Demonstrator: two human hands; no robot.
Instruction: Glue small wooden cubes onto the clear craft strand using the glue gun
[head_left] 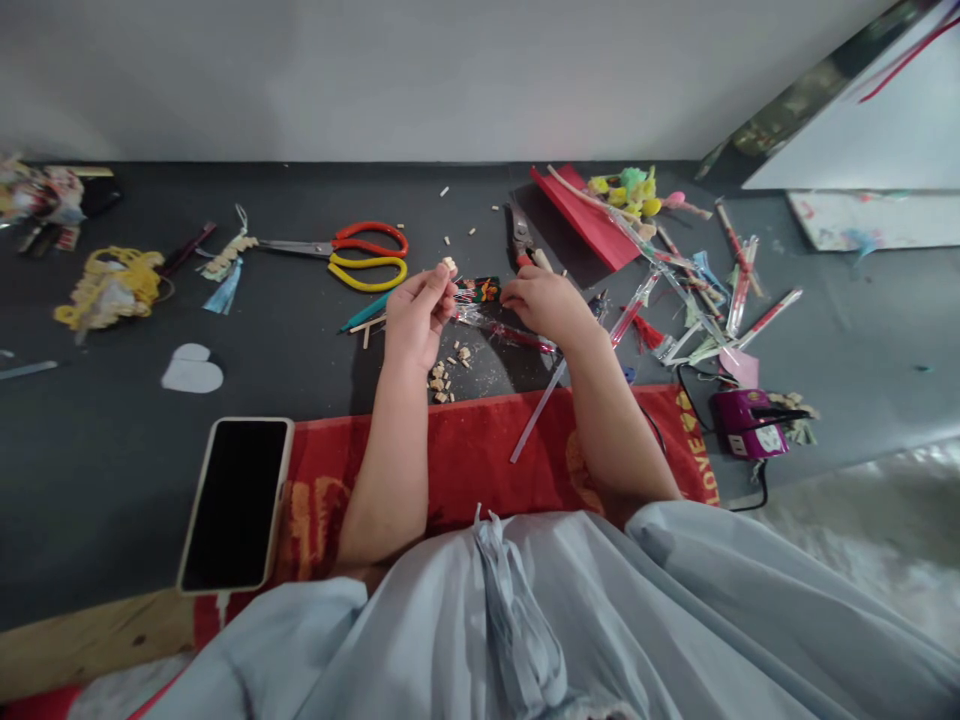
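My left hand (420,312) is closed, pinching a small cluster of pale beige pieces (448,266) between thumb and fingers. To its right, my right hand (551,300) has its fingers drawn together by a dark packet with orange marks (487,289); what they hold, if anything, is hidden. Just beyond the right hand lie red-handled cutters (520,232), partly covered by it. Below and between the hands, several short beige bits (441,382) are scattered on the dark table. A translucent stick (538,412) slants beneath my right wrist.
Scissors with orange and yellow handles (369,257) lie left of the hands. A phone (236,505) rests beside a red towel (487,450). On the right are a red sheet (589,225), several wrapped sticks (739,285) and a purple corded device (750,422). Yellow yarn (116,285) sits far left.
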